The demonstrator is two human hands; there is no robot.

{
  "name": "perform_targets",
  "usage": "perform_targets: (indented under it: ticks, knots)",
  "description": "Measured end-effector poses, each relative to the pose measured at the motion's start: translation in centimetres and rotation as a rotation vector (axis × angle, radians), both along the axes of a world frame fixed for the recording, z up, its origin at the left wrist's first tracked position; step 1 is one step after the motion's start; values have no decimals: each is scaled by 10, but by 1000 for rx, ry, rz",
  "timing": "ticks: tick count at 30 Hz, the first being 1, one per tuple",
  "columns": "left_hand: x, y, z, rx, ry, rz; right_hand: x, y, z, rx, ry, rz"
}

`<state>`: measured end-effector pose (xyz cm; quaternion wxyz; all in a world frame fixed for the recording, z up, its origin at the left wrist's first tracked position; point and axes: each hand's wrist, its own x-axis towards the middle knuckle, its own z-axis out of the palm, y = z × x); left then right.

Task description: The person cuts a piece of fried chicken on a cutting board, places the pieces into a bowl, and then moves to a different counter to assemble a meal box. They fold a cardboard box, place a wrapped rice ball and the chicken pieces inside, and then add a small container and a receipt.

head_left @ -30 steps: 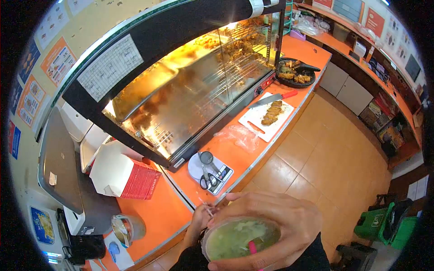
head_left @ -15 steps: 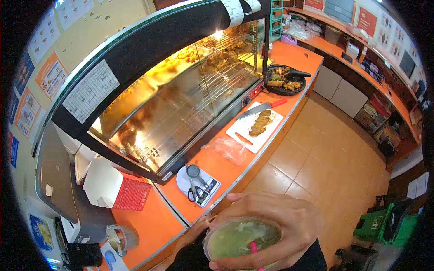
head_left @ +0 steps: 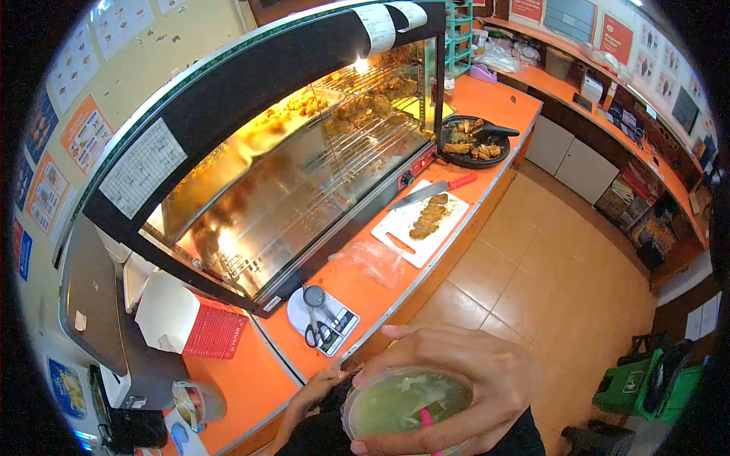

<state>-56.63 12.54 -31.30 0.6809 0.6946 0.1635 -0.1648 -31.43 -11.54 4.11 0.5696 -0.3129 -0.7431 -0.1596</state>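
Observation:
My right hand is wrapped round a clear cup of pale green drink, close below the camera. Light shreds float in the drink, and a pink straw stands in it under my fingers. My left hand is lower down, beside the counter's front edge and left of the cup. Its fingertips meet something dark there, and I cannot tell whether they hold it. Nearest to it on the orange counter is a white kitchen scale, with black-handled scissors lying across it.
A lit glass food warmer lines the counter. Before it are a plastic bag, a white cutting board with sliced meat, a knife and a black pan. Red cartons stand left; green bins stand right.
The view has shifted slightly, so the counter things sit a little further left. My right hand keeps the cup in the same place; more of my left hand shows beside it.

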Motion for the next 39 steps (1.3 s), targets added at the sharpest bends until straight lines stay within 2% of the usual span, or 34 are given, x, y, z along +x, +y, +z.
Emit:
perform_targets:
  ticks: [3, 6, 7, 9, 12, 16, 18, 20, 26, 27, 29, 32, 34, 39]
  knots:
    - [11, -8, 9, -24, -15, 23, 7, -4, 0, -12, -21, 37]
    - [28, -23, 55, -156, 13, 116, 10, -9, -1, -7, -4, 41]
    - [27, -17, 44, -150, 12, 112, 12, -11, -2, -4, 9, 36]
    - [19, -2, 7, 106, 101, -73, 18, -16, -3, 4, 8, 37]
    - [23, -8, -9, 219, 72, -91, 26, -24, -3, 13, -14, 13]
    - [6, 7, -98, 232, -121, -25, 32, -44, 7, -79, 11, -29]
    - [3, 15, -113, 74, 265, 88, 37, -46, 2, -62, 15, -38]
    - [-3, 20, -120, 38, 362, 82, 41, -46, -3, -15, 12, -43]
    - [-10, 14, -90, 25, 338, -119, 45, -58, 7, -37, -19, -95]
    - [-11, 13, -87, 22, 339, -133, 43, -69, 22, -216, 2, -92]
    - [-13, 11, -84, 17, 334, -150, 43, -67, 26, -396, 13, -80]
    - [-18, 5, -84, 11, 322, -158, 44, -50, 11, -211, 36, -58]
    - [-23, 2, -83, 11, 315, -151, 49, -48, 13, -410, 34, 108]
    - [-43, -9, -87, 11, 288, -86, 46, -19, 25, -435, 2, 193]
